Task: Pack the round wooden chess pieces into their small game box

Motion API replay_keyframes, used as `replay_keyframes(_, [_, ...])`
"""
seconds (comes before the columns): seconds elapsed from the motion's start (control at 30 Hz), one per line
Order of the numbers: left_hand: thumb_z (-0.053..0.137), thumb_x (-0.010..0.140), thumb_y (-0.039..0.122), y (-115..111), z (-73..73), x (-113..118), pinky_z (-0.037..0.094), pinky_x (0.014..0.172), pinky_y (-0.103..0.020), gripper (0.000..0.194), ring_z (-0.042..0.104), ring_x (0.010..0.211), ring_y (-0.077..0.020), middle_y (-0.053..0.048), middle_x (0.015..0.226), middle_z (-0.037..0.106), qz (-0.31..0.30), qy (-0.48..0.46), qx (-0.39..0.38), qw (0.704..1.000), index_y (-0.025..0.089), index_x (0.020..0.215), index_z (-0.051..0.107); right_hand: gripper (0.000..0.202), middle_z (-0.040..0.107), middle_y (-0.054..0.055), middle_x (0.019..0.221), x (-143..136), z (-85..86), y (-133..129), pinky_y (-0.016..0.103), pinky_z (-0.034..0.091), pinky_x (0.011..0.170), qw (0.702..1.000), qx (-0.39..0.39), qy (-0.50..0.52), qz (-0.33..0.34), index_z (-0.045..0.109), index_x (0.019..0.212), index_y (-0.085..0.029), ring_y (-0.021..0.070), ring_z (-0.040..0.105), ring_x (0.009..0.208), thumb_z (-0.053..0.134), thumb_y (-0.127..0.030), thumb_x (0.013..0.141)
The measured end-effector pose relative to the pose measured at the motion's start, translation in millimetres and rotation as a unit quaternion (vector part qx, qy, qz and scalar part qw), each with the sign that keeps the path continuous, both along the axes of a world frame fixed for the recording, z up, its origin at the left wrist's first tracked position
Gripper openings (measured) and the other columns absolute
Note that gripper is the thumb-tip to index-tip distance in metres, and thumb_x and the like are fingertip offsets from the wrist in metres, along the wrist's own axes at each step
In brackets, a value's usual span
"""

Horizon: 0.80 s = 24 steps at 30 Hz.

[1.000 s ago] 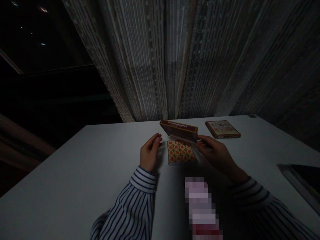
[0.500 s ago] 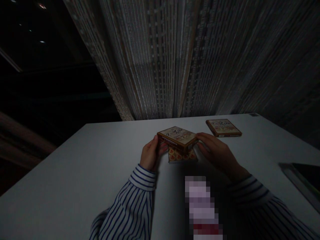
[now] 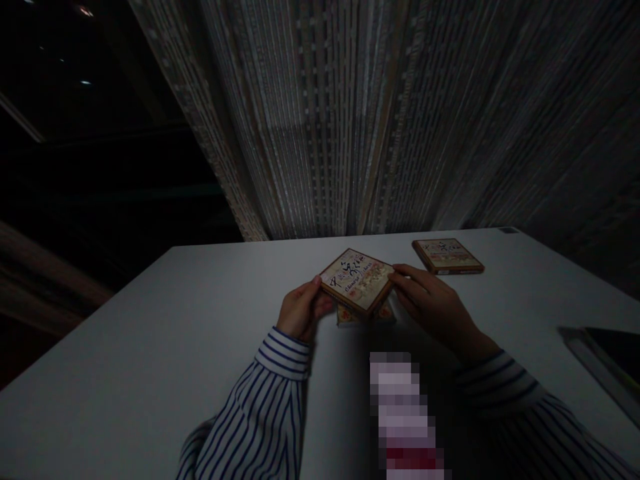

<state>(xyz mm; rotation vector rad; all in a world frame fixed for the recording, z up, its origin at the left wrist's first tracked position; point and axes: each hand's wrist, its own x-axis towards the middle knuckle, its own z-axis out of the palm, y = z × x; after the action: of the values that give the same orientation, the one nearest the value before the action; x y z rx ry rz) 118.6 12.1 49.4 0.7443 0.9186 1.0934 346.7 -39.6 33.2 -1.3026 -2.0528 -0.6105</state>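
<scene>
A flat Chinese chess box (image 3: 356, 280), printed with dark brush characters, is held tilted between my two hands above the table. My left hand (image 3: 301, 308) grips its left corner, thumb on the upper edge and fingers beneath. At the right corner, my right hand (image 3: 435, 303) pinches the edge. Whether this is the whole box or only its lid, I cannot tell. Partly hidden under it lies a shallow tray of round Chinese chess pieces (image 3: 345, 317) with red markings.
A second, similar Chinese chess box (image 3: 448, 256) lies at the back right of the white table (image 3: 150, 347). A dark flat object (image 3: 615, 353) rests at the right edge. Behind the table hangs a string curtain (image 3: 340, 133). A blurred-out patch covers the front middle.
The held box has tipped so its printed face turns more toward me, and its near side edge shows less. It now covers more of the pieces. Both hands keep their hold.
</scene>
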Motion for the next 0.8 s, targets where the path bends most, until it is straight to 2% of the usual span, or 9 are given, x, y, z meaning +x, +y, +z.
replay_keyframes(0.3, [0.052,0.082,0.015,-1.5,4.0,0.6,0.05,0.043,-0.014,0.017,0.058,0.045,-0.0073,-0.01,0.069,0.068,0.014,-0.007,-0.014,1.0,0.003,0.082,0.065,0.03,0.055,0.015,0.116,-3.5,-3.8,2.5,0.038,0.049,0.084,0.999,0.0,0.051,-0.006,0.054,0.111,-0.015,0.0234,0.054,0.104,0.044,-0.018,0.083])
replay_keyframes(0.47, [0.051,0.082,0.014,0.8,0.3,-1.1,0.051,0.044,-0.015,0.017,0.06,0.048,-0.0081,-0.011,0.074,0.069,0.02,-0.018,-0.009,1.0,0.004,0.086,0.064,0.032,0.057,0.013,0.112,-8.2,-5.4,1.9,0.041,0.046,0.088,0.988,-0.027,0.151,-0.016,0.052,0.114,-0.018,0.0229,0.054,0.104,0.044,-0.022,0.082])
replay_keyframes(0.53, [0.051,0.082,0.013,1.5,-0.6,-1.6,0.051,0.046,-0.016,0.016,0.061,0.05,-0.0088,-0.011,0.076,0.069,0.022,-0.021,-0.009,0.999,0.004,0.088,0.063,0.032,0.061,0.012,0.107,-10.5,-5.9,1.4,0.04,0.05,0.082,0.974,-0.054,0.216,-0.025,0.054,0.111,-0.017,0.0218,0.059,0.095,0.045,-0.024,0.082])
replay_keyframes(0.63, [0.051,0.081,0.012,1.1,0.0,-1.5,0.052,0.049,-0.017,0.015,0.062,0.051,-0.0096,-0.011,0.075,0.069,0.036,-0.019,-0.016,0.999,0.005,0.089,0.062,0.032,0.065,0.011,0.099,-13.5,-7.5,1.3,0.037,0.053,0.073,0.935,-0.124,0.327,-0.056,0.056,0.108,-0.016,0.0205,0.063,0.082,0.047,-0.029,0.08])
replay_keyframes(0.8, [0.051,0.081,0.01,-0.8,1.0,0.8,0.053,0.05,-0.018,0.014,0.062,0.051,-0.0097,-0.009,0.074,0.069,0.05,-0.02,-0.023,0.998,0.006,0.091,0.059,0.04,0.065,0.012,0.104,-18.8,-11.7,2.9,0.035,0.051,0.079,0.873,-0.22,0.433,-0.043,0.054,0.113,-0.013,0.0212,0.061,0.095,0.05,-0.033,0.079])
